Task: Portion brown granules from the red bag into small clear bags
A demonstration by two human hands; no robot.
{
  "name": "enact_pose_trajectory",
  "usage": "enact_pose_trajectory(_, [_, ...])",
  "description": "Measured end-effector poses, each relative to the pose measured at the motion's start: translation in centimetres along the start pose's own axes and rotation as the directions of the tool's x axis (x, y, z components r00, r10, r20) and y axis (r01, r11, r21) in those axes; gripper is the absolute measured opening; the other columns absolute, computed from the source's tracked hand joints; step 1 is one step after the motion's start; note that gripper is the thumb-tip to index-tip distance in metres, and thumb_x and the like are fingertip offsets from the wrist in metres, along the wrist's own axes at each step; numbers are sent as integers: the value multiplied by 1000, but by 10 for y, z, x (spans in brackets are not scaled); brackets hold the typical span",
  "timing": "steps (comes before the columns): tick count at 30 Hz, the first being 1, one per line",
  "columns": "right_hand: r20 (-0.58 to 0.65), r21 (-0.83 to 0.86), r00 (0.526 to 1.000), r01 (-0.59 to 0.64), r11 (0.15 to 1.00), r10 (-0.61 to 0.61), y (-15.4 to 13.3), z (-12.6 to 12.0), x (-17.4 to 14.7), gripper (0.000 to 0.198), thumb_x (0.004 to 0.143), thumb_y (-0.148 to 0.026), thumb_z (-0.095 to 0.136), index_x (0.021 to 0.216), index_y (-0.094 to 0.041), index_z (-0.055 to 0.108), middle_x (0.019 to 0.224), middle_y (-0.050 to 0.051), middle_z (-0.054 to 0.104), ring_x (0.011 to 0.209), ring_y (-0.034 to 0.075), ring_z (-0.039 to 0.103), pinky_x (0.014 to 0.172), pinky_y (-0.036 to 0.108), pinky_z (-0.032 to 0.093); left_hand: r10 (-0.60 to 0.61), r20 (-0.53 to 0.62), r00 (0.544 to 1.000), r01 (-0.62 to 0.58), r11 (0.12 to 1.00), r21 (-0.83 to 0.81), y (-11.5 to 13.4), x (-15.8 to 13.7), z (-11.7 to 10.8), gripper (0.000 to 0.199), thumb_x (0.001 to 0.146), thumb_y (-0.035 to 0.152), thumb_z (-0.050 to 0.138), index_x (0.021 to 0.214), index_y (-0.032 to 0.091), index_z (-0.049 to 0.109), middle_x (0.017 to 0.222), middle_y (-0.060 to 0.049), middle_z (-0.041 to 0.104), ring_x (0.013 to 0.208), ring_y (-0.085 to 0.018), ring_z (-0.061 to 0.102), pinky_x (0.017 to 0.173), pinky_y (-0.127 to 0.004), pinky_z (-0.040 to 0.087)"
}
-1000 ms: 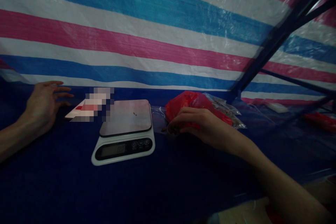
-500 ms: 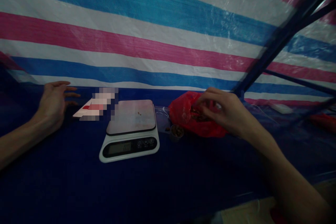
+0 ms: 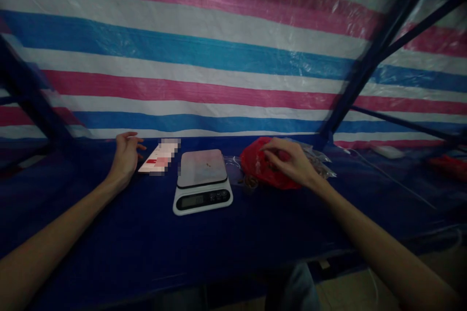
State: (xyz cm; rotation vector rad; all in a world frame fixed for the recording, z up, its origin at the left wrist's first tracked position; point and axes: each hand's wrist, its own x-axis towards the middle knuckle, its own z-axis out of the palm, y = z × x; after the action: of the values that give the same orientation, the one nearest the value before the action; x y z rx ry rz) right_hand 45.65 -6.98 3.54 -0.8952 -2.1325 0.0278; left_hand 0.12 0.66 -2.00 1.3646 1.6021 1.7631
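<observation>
My left hand is beside a flat, pale, partly pixelated rectangle, its fingers apart with nothing in them. A white digital kitchen scale stands in the middle, with a few tiny brown bits on its plate. My right hand is at the mouth of a red plastic bag, thumb and fingers bent together. What they hold, if anything, is hidden. A small clear cup with brown pieces in it stands at the bag's near left side.
A clear plastic bag lies between scale and red bag. More clear packets are behind my right wrist. A cord and a white box lie farther right. Blue metal struts and a striped sheet stand behind the blue surface.
The view has shifted, so the scale and left hand appear farther right. My right hand stays at the red bag, its fingers bent. The clear packets behind it now show more.
</observation>
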Motion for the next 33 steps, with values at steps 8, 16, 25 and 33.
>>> enact_pose_trajectory(8, [321,-148,946,94,985,-42,-49,17,-22,47,95,-33,63,141,-24,55,132,13,64,119,29,61,101,50,50,86,23,996,-86,996,21,-2,-2,0,16,97,25,42,113,21,45,99,-5,55,73,-15,56,53,-24,42])
enact_pose_trajectory(16, [183,-123,983,46,991,-23,-80,24,-33,36,98,-27,59,134,-23,56,126,12,67,120,27,60,105,51,45,136,59,989,-139,989,47,-4,-4,1,20,96,27,42,116,23,44,104,-6,54,77,-15,56,67,-29,47])
enact_pose_trajectory(25, [390,-77,917,119,990,-80,-118,50,-28,19,101,-21,50,112,-20,65,112,12,70,105,24,62,91,42,50,131,33,991,-132,991,28,-7,-4,2,19,97,24,42,115,23,44,102,-5,53,76,-15,57,82,-34,49])
enact_pose_trajectory(33, [322,-89,946,-13,996,41,-109,62,-30,17,99,-18,51,105,-18,67,95,10,69,89,22,63,82,38,51,136,34,990,-137,990,39,-10,0,3,18,95,21,43,112,23,45,94,-3,52,76,-15,57,80,-32,49])
